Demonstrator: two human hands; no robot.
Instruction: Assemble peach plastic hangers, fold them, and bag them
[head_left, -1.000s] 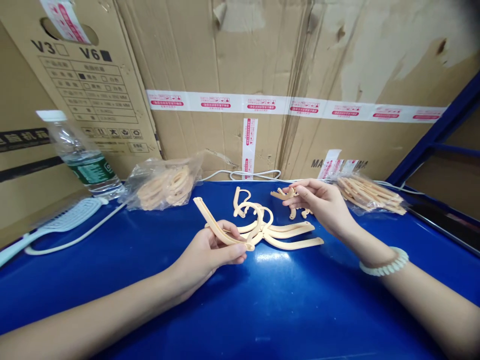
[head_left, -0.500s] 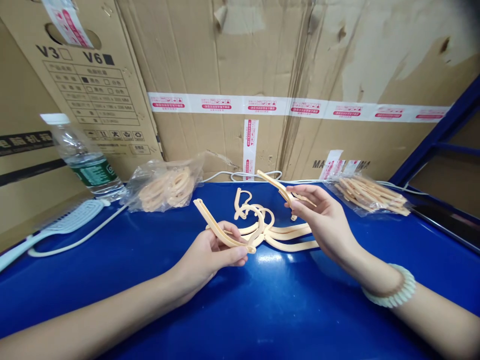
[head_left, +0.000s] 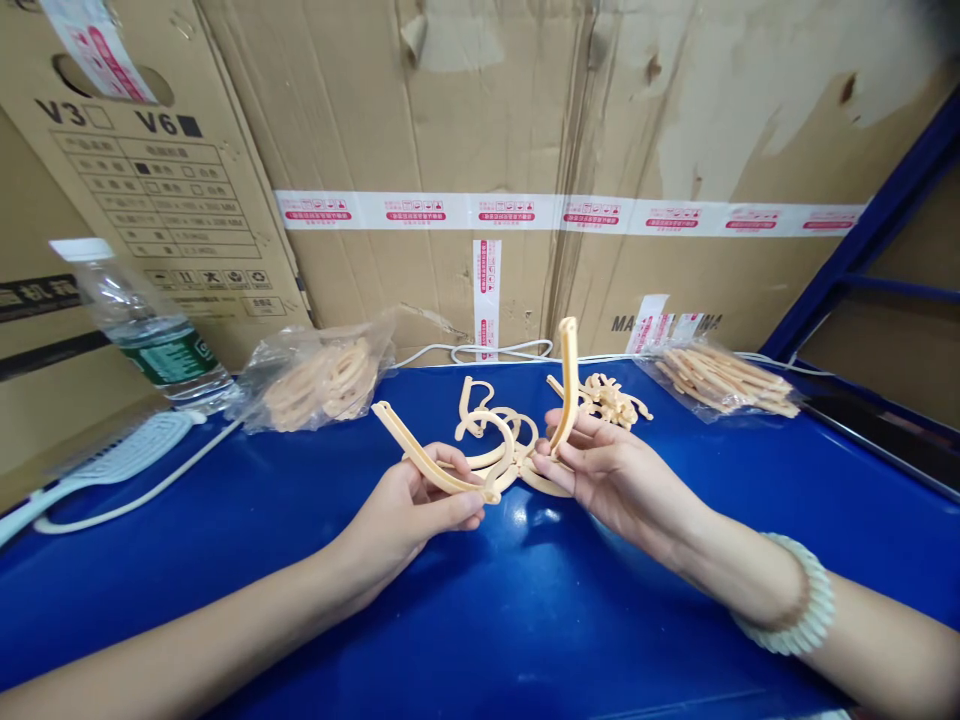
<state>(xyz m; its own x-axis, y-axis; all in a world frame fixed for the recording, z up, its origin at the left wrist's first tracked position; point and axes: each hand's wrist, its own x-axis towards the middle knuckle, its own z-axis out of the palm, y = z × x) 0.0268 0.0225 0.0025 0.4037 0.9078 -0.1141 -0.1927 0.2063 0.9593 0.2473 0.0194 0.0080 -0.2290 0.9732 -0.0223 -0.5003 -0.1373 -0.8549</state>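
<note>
A blue table (head_left: 480, 630) carries a bottle (head_left: 169, 350), a hairbrush (head_left: 142, 447), a bag of beige loops (head_left: 334, 385), some hangers (head_left: 516, 468), a heap of small pieces (head_left: 611, 402) and a bag of strips (head_left: 731, 380).

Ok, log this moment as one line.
left hand: holds bent cream piece | right hand: holds curved cream strip, one end up | blue table: small-piece pile beyond right hand | back left: clear bag

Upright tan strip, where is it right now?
In the head view, the upright strip is right of centre, held in the right hand, with the pile of small parts beyond it to the right.
</note>
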